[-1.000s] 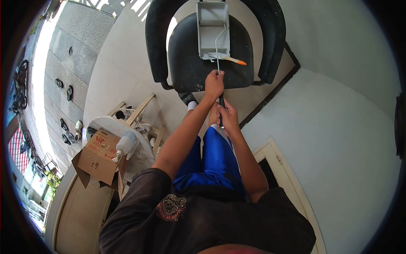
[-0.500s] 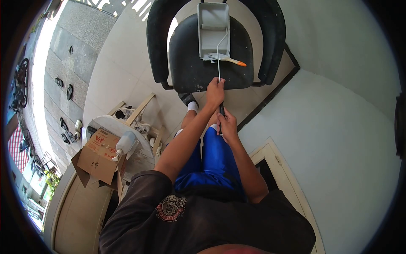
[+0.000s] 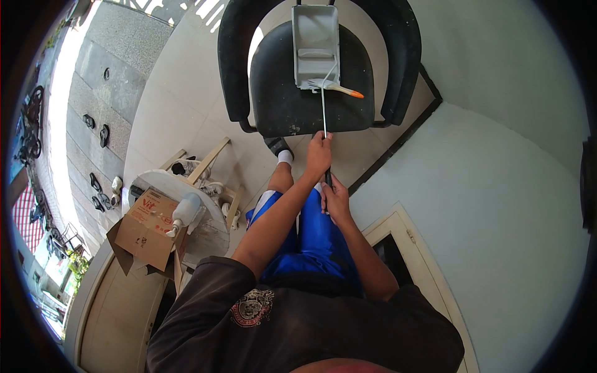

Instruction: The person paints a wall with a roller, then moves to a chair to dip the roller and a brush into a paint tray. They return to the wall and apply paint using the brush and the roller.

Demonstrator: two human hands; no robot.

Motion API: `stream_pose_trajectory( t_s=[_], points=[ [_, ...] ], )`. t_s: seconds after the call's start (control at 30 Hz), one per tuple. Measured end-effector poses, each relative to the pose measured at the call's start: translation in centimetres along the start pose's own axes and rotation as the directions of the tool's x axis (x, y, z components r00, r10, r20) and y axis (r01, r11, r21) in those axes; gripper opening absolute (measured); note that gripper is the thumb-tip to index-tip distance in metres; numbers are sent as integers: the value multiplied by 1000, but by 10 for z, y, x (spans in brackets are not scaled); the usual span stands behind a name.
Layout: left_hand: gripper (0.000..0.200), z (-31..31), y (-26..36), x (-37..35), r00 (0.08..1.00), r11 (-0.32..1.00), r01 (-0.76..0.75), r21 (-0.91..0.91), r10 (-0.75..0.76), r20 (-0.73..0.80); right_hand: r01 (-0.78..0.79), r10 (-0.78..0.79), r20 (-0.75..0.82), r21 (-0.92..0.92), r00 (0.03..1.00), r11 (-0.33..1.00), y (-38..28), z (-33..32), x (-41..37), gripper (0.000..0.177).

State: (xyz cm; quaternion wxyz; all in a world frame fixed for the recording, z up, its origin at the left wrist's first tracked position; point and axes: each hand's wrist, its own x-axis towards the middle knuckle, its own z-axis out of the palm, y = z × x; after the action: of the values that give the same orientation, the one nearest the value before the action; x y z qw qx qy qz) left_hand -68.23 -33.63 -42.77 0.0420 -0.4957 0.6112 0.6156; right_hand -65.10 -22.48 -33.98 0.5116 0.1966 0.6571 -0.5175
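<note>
My left hand [image 3: 319, 153] is closed around the upper part of a paint roller's black handle, near its metal rod [image 3: 324, 115]. Lower on the same handle, my right hand [image 3: 336, 200] is wrapped round its end. The rod bends up into a grey paint tray [image 3: 315, 26], where the pale roller head [image 3: 316, 54] lies crosswise in the middle. A brush with an orange-tipped handle [image 3: 348, 91] rests at the tray's near edge. The tray stands on the seat of a black chair [image 3: 273, 93].
At the left, a round stool [image 3: 211, 239] carries an open cardboard box [image 3: 146, 227] and a white bottle [image 3: 188, 208]. Shoes [image 3: 211, 188] lie beneath and behind it. A pale wall [image 3: 485, 186] is on the right. Several sandals [image 3: 104, 135] are on the paving outside.
Both hands have come toward my body with the roller. Its head has slid down the tray and now shows in the middle.
</note>
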Motion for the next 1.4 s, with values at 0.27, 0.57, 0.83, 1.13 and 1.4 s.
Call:
stream_pose_trajectory(
  t_s=[0.27,0.57,0.83,1.13,1.4],
  points=[
    [24,-4,6,60,977,979,-205,16,206,-47,65,-65,-18,7,998,998,-26,23,34,32],
    [24,0,-15,-31,996,996,-86,40,87,-26,42,-42,4,-61,999,997,27,-5,-21,37],
    [24,4,-17,-56,998,996,-51,-70,49,-31,43,-41,57,-25,998,999,34,-15,-46,47],
    [24,-6,-12,-26,999,999,-44,23,44,-4,21,-22,-16,-88,1000,996,23,2,-22,32],
    [26,-5,19,32,979,982,-185,26,187,-78,169,-169,-11,0,986,986,-11,15,23,27]
  ],
)
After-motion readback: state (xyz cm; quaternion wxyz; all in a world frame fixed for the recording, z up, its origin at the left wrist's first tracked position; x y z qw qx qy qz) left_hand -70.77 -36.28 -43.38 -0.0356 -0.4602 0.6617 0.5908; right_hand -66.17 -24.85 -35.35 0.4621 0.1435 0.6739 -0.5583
